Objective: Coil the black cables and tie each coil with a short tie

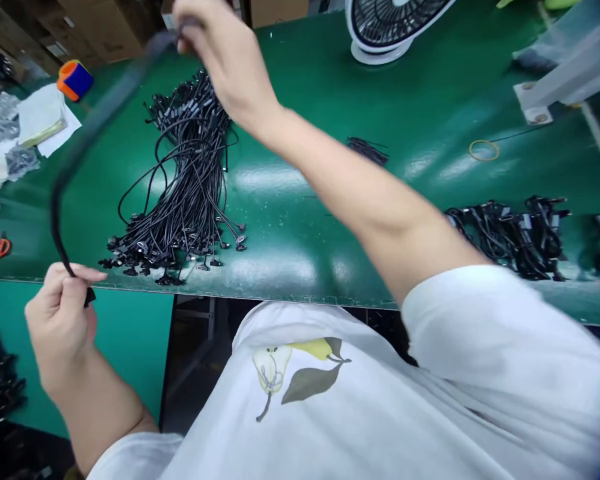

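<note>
A black cable [59, 193] is stretched between my two hands, blurred by motion along its upper part. My left hand [65, 313] pinches its lower end, with a black connector [89, 296] sticking out below the fingers. High over the far side of the table, my right hand [225, 57] grips the other end; its fingers are partly blurred. Between the hands lies a large heap of black cables [190, 180] on the green table, with many connectors toward the near edge.
Bundled cables [515, 233] lie at the right, and thin black ties [369, 151] lie mid-table. A white fan [380, 50] stands at the back. Papers [43, 117], a blue and orange roll [75, 81] and orange-handled scissors [1, 248] are at the left. A metal bracket [535, 103] is fixed at right.
</note>
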A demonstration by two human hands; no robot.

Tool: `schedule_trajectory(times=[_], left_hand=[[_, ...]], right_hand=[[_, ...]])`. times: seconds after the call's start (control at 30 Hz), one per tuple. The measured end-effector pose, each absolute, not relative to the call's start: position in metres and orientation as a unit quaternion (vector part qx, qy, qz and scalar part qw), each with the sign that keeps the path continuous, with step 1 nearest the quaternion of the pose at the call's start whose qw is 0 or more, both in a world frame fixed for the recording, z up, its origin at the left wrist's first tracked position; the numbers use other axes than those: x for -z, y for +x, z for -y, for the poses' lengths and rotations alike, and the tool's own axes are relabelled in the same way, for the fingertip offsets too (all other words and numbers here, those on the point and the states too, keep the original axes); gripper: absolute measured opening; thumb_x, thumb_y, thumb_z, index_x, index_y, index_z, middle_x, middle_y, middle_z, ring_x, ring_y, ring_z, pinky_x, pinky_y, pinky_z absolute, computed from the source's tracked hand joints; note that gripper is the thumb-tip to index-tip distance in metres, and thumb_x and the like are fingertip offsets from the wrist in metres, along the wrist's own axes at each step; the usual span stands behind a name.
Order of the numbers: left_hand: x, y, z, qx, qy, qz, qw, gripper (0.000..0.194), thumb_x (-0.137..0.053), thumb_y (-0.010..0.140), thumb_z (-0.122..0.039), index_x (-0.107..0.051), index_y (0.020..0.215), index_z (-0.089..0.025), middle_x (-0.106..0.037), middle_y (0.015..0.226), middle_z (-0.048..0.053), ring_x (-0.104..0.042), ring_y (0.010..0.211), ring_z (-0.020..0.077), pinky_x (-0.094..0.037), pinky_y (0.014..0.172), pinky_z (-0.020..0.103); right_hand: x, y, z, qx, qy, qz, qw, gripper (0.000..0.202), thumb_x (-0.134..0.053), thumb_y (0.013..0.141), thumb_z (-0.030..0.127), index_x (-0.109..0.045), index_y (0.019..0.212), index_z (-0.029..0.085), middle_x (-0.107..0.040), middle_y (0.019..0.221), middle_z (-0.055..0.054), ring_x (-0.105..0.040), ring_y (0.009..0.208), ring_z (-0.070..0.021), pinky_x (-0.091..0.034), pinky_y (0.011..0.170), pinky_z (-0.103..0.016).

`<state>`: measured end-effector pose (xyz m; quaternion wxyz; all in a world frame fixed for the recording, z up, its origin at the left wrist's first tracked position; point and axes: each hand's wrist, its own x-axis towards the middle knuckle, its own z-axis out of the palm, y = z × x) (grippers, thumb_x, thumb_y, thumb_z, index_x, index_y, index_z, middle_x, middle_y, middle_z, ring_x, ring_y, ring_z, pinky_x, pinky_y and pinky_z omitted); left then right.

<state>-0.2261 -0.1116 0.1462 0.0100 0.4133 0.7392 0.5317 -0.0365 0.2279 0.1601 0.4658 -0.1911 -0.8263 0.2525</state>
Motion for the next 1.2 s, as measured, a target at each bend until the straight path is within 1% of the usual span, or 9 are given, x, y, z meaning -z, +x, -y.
schedule_trajectory(times=[0.1, 0.2, 0.33, 0.5, 0.63, 0.77, 0.93, 1.07, 1.2], left_hand=[[-0.141, -0.227, 0.099, -0.613, 0.403, -0.676, 0.074, 0.023, -0.075, 0.071, -0.046, -0.073, 0.062, -0.025, -0.050, 0.057, -0.002, -0.045, 0.057, 0.0120, -0.043, 0.064, 0.032], [-0.141, -0.228, 0.100, -0.676, 0.333, -0.629, 0.191, 0.021, -0.087, 0.062, -0.040, -0.072, 0.059, -0.025, -0.041, 0.058, -0.002, -0.039, 0.056, 0.0080, -0.049, 0.062, 0.027], [-0.145, -0.238, 0.113, -0.741, 0.234, -0.551, 0.305, 0.018, -0.082, 0.072, -0.033, -0.071, 0.058, -0.031, -0.041, 0.060, -0.003, -0.032, 0.054, 0.0021, -0.044, 0.049, 0.004], [-0.136, -0.248, 0.118, -0.763, 0.223, -0.554, 0.246, 0.022, -0.064, 0.088, -0.025, -0.072, 0.077, -0.042, -0.065, 0.073, -0.014, -0.038, 0.048, -0.0019, -0.036, 0.043, -0.008], [-0.105, -0.195, 0.083, -0.678, 0.368, -0.612, 0.176, 0.015, -0.062, 0.090, -0.036, -0.075, 0.092, -0.030, -0.074, 0.080, -0.007, -0.067, 0.075, 0.0075, -0.060, 0.070, 0.017], [-0.068, -0.104, 0.045, -0.431, 0.591, -0.606, 0.312, 0.033, -0.054, 0.095, -0.042, -0.070, 0.113, -0.019, -0.073, 0.112, 0.009, -0.065, 0.110, 0.0230, -0.050, 0.102, 0.041], [-0.052, -0.058, 0.022, -0.400, 0.500, -0.510, 0.574, 0.030, -0.053, 0.095, -0.042, -0.070, 0.100, -0.018, -0.055, 0.064, -0.001, -0.056, 0.063, 0.0120, -0.051, 0.068, 0.026], [-0.057, -0.066, 0.013, -0.408, 0.352, -0.438, 0.720, 0.027, -0.068, 0.087, -0.040, -0.071, 0.088, -0.013, -0.043, 0.057, -0.004, -0.040, 0.049, 0.0060, -0.039, 0.048, 0.018], [-0.066, -0.082, 0.008, -0.491, 0.228, -0.413, 0.732, 0.025, -0.075, 0.081, -0.035, -0.070, 0.081, -0.011, -0.032, 0.054, -0.007, -0.030, 0.042, 0.0021, -0.030, 0.038, 0.011]], right_hand=[[-0.203, -0.049, -0.236, -0.380, -0.156, 0.829, 0.380, 0.023, -0.034, 0.100, 0.011, -0.045, 0.081, 0.014, -0.041, 0.057, 0.013, -0.049, 0.053, 0.0011, -0.043, 0.064, -0.009], [-0.224, -0.041, -0.221, -0.493, -0.146, 0.744, 0.427, 0.034, -0.018, 0.101, 0.016, -0.040, 0.076, 0.014, -0.029, 0.055, 0.013, -0.040, 0.047, 0.0039, -0.039, 0.058, -0.005], [-0.222, 0.006, -0.203, -0.432, -0.194, 0.828, 0.300, 0.019, -0.039, 0.096, 0.021, -0.057, 0.096, 0.012, -0.039, 0.060, 0.011, -0.033, 0.045, 0.0020, -0.029, 0.051, -0.008], [-0.151, 0.081, -0.171, -0.207, -0.264, 0.912, 0.237, 0.015, -0.060, 0.088, 0.022, -0.068, 0.098, 0.015, -0.064, 0.085, -0.002, -0.053, 0.078, -0.0104, -0.037, 0.066, -0.024], [-0.092, 0.117, -0.097, -0.123, -0.246, 0.958, 0.077, 0.028, -0.043, 0.097, 0.025, -0.069, 0.099, 0.015, -0.066, 0.087, -0.007, -0.052, 0.068, -0.0141, -0.025, 0.055, -0.028], [-0.090, 0.124, -0.053, -0.161, -0.212, 0.960, 0.084, 0.033, -0.038, 0.101, 0.030, -0.068, 0.099, 0.016, -0.067, 0.086, -0.005, -0.055, 0.067, -0.0122, -0.023, 0.055, -0.027], [-0.094, 0.152, -0.090, -0.150, -0.337, 0.915, 0.166, 0.032, -0.047, 0.098, 0.040, -0.069, 0.094, 0.018, -0.071, 0.090, -0.004, -0.061, 0.079, -0.0152, -0.029, 0.060, -0.026], [-0.073, 0.187, -0.117, -0.169, -0.393, 0.884, 0.188, 0.027, -0.052, 0.095, 0.039, -0.070, 0.092, 0.020, -0.073, 0.092, -0.003, -0.064, 0.085, -0.0175, -0.037, 0.068, -0.027], [-0.048, 0.210, -0.122, -0.222, -0.400, 0.870, 0.183, 0.026, -0.052, 0.093, 0.037, -0.070, 0.101, 0.021, -0.073, 0.099, -0.006, -0.064, 0.088, -0.0191, -0.043, 0.074, -0.030]])
